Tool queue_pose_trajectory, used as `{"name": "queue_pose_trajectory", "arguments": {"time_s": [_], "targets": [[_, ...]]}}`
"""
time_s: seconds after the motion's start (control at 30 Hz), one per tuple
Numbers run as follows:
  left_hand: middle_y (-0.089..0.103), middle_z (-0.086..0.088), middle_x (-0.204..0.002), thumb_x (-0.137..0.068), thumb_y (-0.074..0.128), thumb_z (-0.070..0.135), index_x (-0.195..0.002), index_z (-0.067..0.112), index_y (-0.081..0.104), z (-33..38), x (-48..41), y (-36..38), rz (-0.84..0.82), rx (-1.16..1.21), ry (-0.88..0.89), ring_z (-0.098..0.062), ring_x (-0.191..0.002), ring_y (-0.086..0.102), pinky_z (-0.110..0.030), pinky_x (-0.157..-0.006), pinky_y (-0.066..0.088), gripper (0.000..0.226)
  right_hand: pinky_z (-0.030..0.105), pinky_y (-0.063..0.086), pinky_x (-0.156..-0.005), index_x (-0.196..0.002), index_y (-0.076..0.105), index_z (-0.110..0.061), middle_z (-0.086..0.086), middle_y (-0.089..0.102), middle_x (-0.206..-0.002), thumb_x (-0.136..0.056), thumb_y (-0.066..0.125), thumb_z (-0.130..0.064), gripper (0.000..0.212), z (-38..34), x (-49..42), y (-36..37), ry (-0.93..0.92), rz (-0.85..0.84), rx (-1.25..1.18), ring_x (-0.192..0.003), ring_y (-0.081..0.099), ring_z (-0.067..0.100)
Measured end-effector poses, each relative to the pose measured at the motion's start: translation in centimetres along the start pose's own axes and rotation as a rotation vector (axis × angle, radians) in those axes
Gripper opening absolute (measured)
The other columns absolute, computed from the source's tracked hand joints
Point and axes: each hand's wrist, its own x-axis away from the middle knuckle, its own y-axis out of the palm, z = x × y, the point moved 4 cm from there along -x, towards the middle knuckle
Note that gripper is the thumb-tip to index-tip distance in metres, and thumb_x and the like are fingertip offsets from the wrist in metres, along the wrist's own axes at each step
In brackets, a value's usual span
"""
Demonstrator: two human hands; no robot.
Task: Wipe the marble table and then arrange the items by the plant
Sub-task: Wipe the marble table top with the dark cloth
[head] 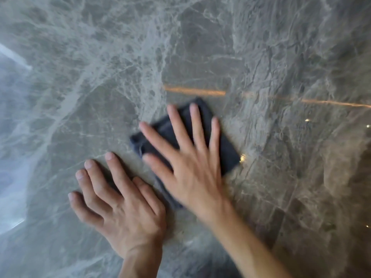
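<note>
A grey veined marble table [100, 67] fills the whole view. A folded dark blue cloth [228, 153] lies flat on it near the middle. My right hand [190, 163] presses down on the cloth with straight, spread fingers and is blurred. My left hand [118, 205] rests flat on the bare marble just left of the cloth, fingers straight and slightly spread. The plant and the other items are out of view.
A thin orange streak of reflected light [200, 91] crosses the marble above the cloth, with small bright glints [243, 157] at the right. A pale window reflection [12, 137] covers the left edge of the surface.
</note>
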Motion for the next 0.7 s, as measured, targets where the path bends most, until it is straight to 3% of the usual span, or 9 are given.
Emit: {"name": "queue_pose_trajectory", "arguments": {"time_s": [0.07,0.17,0.23,0.3,0.4,0.47,0.53,0.63,0.7], "targets": [[0.016,-0.022,-0.157,-0.095,0.035,0.026,-0.152,0.012,0.017,0.0,-0.1,-0.1,-0.023,-0.012,-0.019,-0.038,-0.146,0.012,-0.059,-0.118,0.009,0.062,0.058,0.006,-0.119,-0.147,0.021,-0.053,-0.003,0.015,-0.164,-0.097,0.025,-0.064,0.052,3.1,-3.2,-0.5,0.072,0.063,0.039,-0.152,0.007,0.029],[0.015,-0.021,-0.158,-0.095,0.032,0.028,-0.153,0.013,0.015,0.2,-0.1,-0.1,-0.06,-0.014,-0.018,-0.037,-0.147,0.012,-0.06,-0.118,0.01,0.062,0.058,0.013,-0.118,-0.149,0.021,-0.049,0.0,0.017,-0.163,-0.097,0.021,-0.063,0.053,8.7,-0.4,-0.1,0.582,0.165,0.014,-0.151,0.013,0.031],[0.014,-0.02,-0.159,-0.096,0.032,0.028,-0.153,0.014,0.013,0.1,-0.2,0.0,-0.074,-0.015,-0.024,-0.036,-0.147,0.011,-0.06,-0.118,0.01,0.062,0.061,0.017,-0.115,-0.15,0.022,-0.047,0.004,0.016,-0.164,-0.098,0.021,-0.06,0.053,7.8,4.5,0.6,0.853,0.177,-0.01,-0.151,0.012,0.033],[0.013,-0.02,-0.159,-0.096,0.032,0.028,-0.153,0.015,0.012,0.0,-0.1,0.1,-0.079,-0.005,-0.029,-0.036,-0.148,0.011,-0.06,-0.117,0.01,0.062,0.064,0.015,-0.115,-0.15,0.024,-0.045,0.008,0.015,-0.163,-0.099,0.022,-0.059,0.053,4.0,7.4,0.9,0.769,0.117,0.004,-0.15,0.01,0.036],[0.014,-0.02,-0.159,-0.097,0.033,0.027,-0.153,0.014,0.013,0.2,-0.1,-0.1,-0.064,-0.008,-0.023,-0.036,-0.147,0.012,-0.06,-0.118,0.009,0.061,0.064,0.009,-0.116,-0.149,0.024,-0.048,0.005,0.016,-0.163,-0.097,0.024,-0.063,0.054,1.8,4.2,0.6,0.257,0.007,0.035,-0.151,0.008,0.035],[0.014,-0.021,-0.159,-0.097,0.031,0.028,-0.153,0.014,0.012,0.1,-0.2,0.0,-0.066,-0.012,-0.024,-0.036,-0.147,0.011,-0.059,-0.118,0.008,0.061,0.062,0.006,-0.117,-0.148,0.022,-0.051,0.001,0.015,-0.164,-0.095,0.025,-0.065,0.054,3.8,-0.6,-0.4,0.093,0.019,0.058,-0.152,0.007,0.032],[0.013,-0.021,-0.159,-0.097,0.029,0.029,-0.153,0.014,0.011,0.0,-0.2,0.0,-0.074,-0.015,-0.033,-0.037,-0.147,0.01,-0.058,-0.119,0.007,0.06,0.06,0.005,-0.119,-0.148,0.021,-0.05,-0.001,0.015,-0.164,-0.096,0.023,-0.064,0.055,7.3,-3.3,-1.0,0.171,0.077,0.054,-0.152,0.008,0.029],[0.012,-0.021,-0.159,-0.097,0.032,0.028,-0.153,0.015,0.011,0.2,-0.1,-0.2,-0.081,-0.001,-0.026,-0.036,-0.148,0.009,-0.059,-0.118,0.007,0.062,0.058,0.013,-0.118,-0.149,0.021,-0.048,-0.001,0.016,-0.164,-0.096,0.02,-0.063,0.055,11.9,0.3,-0.7,0.611,0.203,0.011,-0.151,0.012,0.029],[0.012,-0.021,-0.159,-0.096,0.033,0.027,-0.153,0.015,0.011,0.1,-0.2,-0.1,-0.082,0.0,-0.03,-0.036,-0.148,0.009,-0.059,-0.118,0.008,0.062,0.059,0.016,-0.117,-0.15,0.02,-0.046,0.003,0.015,-0.164,-0.097,0.021,-0.061,0.056,10.2,5.2,0.3,0.896,0.198,-0.02,-0.151,0.011,0.032]]}}
